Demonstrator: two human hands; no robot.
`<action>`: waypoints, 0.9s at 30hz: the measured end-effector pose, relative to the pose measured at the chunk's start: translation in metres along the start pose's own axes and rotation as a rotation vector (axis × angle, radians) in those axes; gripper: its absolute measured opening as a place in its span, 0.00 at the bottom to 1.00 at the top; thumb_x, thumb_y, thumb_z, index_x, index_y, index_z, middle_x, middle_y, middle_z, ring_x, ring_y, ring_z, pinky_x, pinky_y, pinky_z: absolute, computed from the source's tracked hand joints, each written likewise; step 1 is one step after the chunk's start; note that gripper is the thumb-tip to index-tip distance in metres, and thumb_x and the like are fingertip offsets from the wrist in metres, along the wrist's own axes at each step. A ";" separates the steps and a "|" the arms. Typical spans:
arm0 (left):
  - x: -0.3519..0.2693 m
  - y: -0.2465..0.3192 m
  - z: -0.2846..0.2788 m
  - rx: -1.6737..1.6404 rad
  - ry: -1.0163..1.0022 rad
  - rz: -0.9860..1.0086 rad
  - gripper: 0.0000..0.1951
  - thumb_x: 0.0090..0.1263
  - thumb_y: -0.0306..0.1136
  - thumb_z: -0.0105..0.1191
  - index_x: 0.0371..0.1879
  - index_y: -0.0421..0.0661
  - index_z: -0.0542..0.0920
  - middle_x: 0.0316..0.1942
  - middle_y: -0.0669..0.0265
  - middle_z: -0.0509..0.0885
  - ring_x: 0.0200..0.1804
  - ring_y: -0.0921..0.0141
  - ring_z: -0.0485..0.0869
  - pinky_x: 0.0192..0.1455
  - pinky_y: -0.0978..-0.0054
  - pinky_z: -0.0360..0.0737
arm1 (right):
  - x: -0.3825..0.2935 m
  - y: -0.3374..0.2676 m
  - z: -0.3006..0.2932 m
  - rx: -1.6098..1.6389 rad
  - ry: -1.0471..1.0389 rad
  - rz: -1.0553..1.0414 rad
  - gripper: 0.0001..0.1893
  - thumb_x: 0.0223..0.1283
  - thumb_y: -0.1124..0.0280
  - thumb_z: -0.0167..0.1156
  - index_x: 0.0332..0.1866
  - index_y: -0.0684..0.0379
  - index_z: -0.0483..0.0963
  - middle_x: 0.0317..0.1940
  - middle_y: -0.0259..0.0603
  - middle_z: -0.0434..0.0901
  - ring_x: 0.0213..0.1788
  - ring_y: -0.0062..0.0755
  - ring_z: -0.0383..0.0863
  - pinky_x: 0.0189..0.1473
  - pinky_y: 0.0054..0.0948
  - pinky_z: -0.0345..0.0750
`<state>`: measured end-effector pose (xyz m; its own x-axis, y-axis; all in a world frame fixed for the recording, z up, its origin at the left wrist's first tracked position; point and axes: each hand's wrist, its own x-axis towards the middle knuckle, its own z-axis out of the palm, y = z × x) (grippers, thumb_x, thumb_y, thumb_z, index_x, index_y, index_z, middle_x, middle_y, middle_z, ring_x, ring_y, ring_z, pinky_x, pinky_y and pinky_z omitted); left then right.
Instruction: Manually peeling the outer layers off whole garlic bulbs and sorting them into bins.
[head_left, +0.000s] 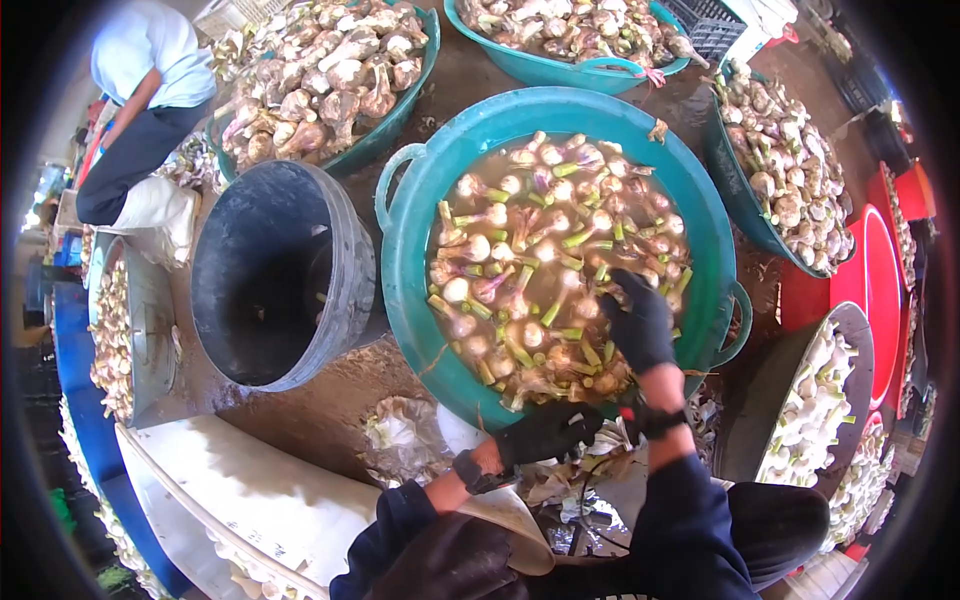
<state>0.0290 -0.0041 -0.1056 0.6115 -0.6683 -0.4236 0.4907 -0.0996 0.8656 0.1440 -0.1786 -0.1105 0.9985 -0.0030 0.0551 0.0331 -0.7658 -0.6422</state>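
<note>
A large green plastic tub (409, 300) with handles holds muddy water and many floating garlic bulbs (533, 334) with cut green stems. Over the tub's right part, my right hand (639, 319) in a black glove reaches down among the bulbs, its fingertips at the water; whether it grips a bulb is not clear. My left hand (551, 433), also in a black glove, is at the tub's near rim with its fingers curled; what lies within them cannot be made out. Loose garlic skins (551, 484) lie below it.
A dark round bucket (352, 255) stands left of the tub. Tubs of unpeeled garlic (330, 82) stand beyond, with another (787, 172) at the right. Peeled white garlic (810, 405) fills a container at the lower right. A white container (255, 487) is at the lower left. A co-worker (150, 112) bends at the upper left.
</note>
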 end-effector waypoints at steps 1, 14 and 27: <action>0.003 -0.003 -0.003 -0.030 0.055 0.000 0.18 0.76 0.41 0.49 0.55 0.42 0.78 0.33 0.66 0.85 0.29 0.75 0.84 0.33 0.76 0.81 | 0.012 -0.007 0.023 -0.047 -0.025 -0.072 0.19 0.56 0.67 0.64 0.52 0.62 0.78 0.49 0.51 0.81 0.50 0.50 0.82 0.52 0.40 0.78; -0.003 -0.001 -0.035 -1.130 0.334 0.233 0.22 0.77 0.45 0.44 0.62 0.44 0.68 0.53 0.54 0.79 0.51 0.60 0.82 0.51 0.59 0.82 | -0.038 -0.012 0.013 0.276 -0.258 -0.118 0.11 0.52 0.78 0.59 0.43 0.60 0.80 0.37 0.49 0.81 0.41 0.54 0.80 0.44 0.41 0.77; 0.009 0.003 -0.017 -0.155 0.912 0.309 0.19 0.66 0.24 0.59 0.55 0.37 0.73 0.47 0.59 0.81 0.48 0.71 0.82 0.51 0.74 0.82 | -0.077 -0.073 -0.003 0.151 0.012 0.041 0.07 0.50 0.68 0.67 0.34 0.57 0.82 0.32 0.42 0.83 0.35 0.45 0.83 0.36 0.35 0.78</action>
<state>0.0470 0.0023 -0.1112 0.9407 0.1852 -0.2844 0.2644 0.1256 0.9562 0.0651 -0.1249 -0.0656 0.9986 -0.0404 0.0350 -0.0004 -0.6598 -0.7515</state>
